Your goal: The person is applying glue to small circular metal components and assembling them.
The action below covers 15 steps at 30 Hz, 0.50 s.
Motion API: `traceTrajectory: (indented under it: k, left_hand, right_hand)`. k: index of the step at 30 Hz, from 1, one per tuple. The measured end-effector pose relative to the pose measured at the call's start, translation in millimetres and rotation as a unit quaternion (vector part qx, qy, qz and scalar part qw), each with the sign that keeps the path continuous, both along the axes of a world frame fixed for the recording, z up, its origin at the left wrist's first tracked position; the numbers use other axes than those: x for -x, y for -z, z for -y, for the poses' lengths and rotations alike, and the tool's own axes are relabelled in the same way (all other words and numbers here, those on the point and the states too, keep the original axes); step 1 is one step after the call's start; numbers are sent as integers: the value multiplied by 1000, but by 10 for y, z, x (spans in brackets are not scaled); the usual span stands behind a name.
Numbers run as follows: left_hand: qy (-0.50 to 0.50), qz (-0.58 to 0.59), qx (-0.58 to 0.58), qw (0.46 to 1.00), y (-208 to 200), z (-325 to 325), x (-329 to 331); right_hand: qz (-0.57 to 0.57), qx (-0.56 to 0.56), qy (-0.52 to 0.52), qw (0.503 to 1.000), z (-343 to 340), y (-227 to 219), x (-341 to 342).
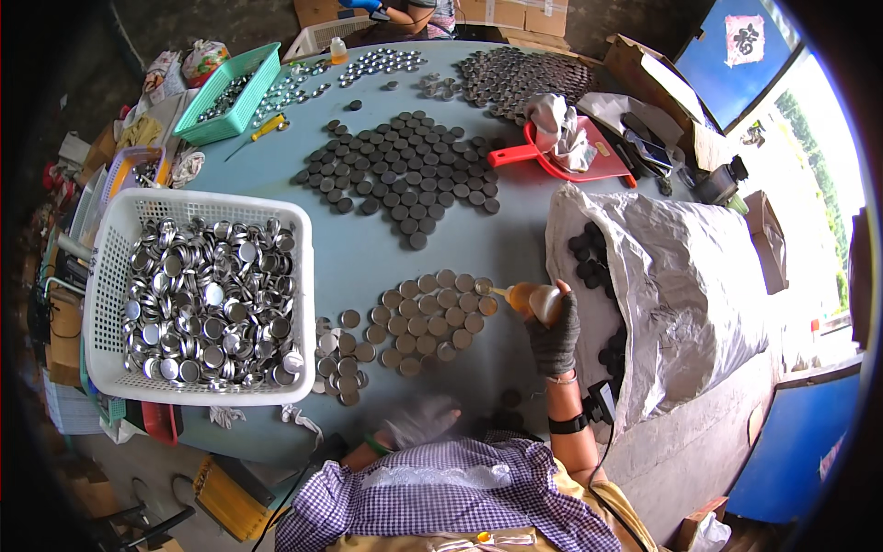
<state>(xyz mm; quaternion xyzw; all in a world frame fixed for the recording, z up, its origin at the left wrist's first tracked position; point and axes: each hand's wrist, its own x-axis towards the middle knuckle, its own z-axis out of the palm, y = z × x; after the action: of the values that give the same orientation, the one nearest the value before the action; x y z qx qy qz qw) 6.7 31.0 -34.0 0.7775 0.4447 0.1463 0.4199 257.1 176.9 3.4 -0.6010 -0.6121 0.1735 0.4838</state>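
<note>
My right hand point(556, 340), in a dark fingerless glove, is closed round a squeeze bottle point(535, 300) of amber liquid. The bottle is tilted on its side, its thin nozzle pointing left at the edge of a group of round metal caps point(428, 317) laid out on the table. Low and close to my body, my left hand point(418, 425) is smeared by motion, so its fingers cannot be read. A looser pile of metal caps point(345, 373) lies left of the group. Farther back spreads a large patch of dark round discs point(405, 170).
A white basket point(303, 276) heaped with shiny caps stands left. At right, a white sack point(690, 285) spills black discs. Behind are a red dustpan point(602, 161), a green basket point(189, 124), a yellow screwdriver point(269, 127) and another bottle point(338, 53). A blue-gloved person point(414, 17) is opposite.
</note>
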Motion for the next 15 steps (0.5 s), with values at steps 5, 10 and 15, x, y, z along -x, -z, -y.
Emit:
traceTrajectory:
  k: [5, 10, 15]
  left_hand:
    - [5, -13, -43, 999, 65, 28, 0]
    - [-2, -12, -30, 999, 91, 35, -7]
    - [-32, 18, 86, 996, -80, -46, -62]
  right_hand:
    - [17, -20, -12, 1000, 64, -17, 15]
    - [14, -25, -21, 999, 8, -22, 78]
    - [-32, 17, 23, 999, 8, -51, 89]
